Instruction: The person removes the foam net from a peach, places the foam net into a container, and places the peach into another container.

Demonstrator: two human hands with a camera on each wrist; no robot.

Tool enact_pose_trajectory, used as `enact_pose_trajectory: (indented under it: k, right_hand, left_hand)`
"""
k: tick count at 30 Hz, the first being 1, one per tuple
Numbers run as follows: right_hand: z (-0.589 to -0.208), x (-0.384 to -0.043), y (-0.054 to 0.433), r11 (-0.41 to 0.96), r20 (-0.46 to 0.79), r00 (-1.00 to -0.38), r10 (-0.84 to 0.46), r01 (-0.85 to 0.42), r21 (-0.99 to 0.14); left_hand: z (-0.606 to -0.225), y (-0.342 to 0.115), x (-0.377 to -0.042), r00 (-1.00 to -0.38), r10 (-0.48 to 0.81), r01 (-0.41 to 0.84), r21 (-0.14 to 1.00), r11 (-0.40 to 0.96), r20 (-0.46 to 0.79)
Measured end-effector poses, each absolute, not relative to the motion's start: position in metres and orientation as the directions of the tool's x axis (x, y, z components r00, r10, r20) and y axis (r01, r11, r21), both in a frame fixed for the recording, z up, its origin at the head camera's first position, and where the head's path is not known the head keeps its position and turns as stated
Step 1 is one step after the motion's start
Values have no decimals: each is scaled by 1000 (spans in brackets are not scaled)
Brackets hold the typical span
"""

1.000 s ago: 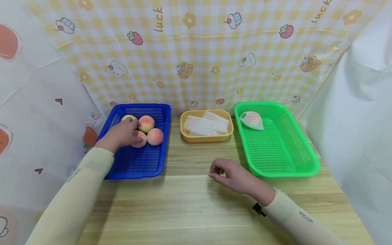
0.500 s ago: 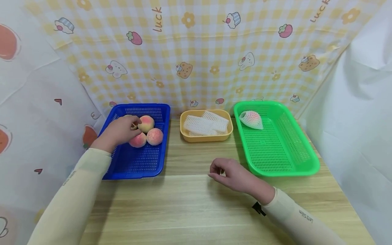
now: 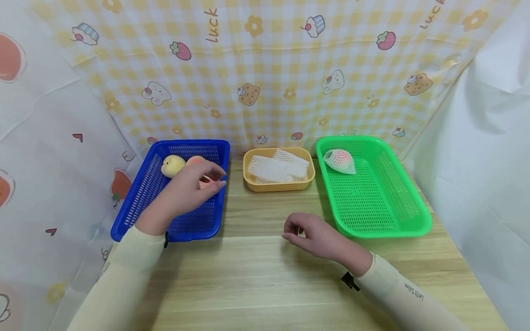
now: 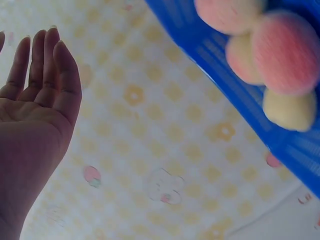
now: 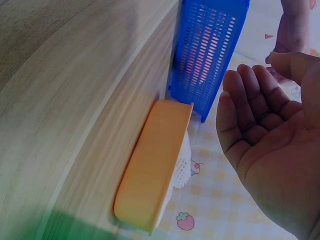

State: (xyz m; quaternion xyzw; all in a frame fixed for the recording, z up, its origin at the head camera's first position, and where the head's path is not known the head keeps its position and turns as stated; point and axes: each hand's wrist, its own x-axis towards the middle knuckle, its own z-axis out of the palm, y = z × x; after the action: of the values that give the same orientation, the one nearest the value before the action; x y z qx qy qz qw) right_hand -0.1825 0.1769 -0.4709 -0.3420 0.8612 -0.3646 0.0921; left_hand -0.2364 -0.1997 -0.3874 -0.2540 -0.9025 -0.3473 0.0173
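Observation:
My left hand (image 3: 188, 188) hovers over the blue basket (image 3: 136, 202), its fingers loosely bent around nothing. Below it lie several peaches; a pale yellow peach (image 3: 173, 166) shows beside the wrist, while the others are partly covered by the hand. Seen from the left wrist, a fuzzy pink peach (image 4: 287, 52) sits among them, well apart from the palm. My right hand (image 3: 316, 236) stays above the table in front of the green basket (image 3: 364, 211), fingers loosely curled and holding nothing. The right wrist view shows its bare palm.
Between the baskets stands a small yellow tray (image 3: 279, 187) with white foam net sleeves (image 3: 269, 169). A peach in a foam net (image 3: 340, 160) lies at the green basket's back left. A checked curtain (image 3: 273, 69) hangs behind the table.
My left hand has let the front pink peach be, lifted off the peaches and moved right and nearer, toward the blue basket's right side. The right hand has not moved.

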Motion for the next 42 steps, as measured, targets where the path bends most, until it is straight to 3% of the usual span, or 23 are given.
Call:
enact_pose_trajectory:
  k: [14, 23, 42]
  right_hand:
    - [-471, -181, 177, 499, 97, -750, -655, -524, -690]
    - [-472, -181, 178, 500, 103, -754, -649, -525, -689]
    - [-476, -179, 180, 510, 85, -763, -641, -506, -696]
  left_hand:
    - [-417, -147, -201, -837, 470, 531, 624, 573, 280]
    - [-438, -103, -175, -808, 569, 523, 626, 578, 151]
    - [-475, -85, -166, -797, 604, 440, 660, 609, -26]
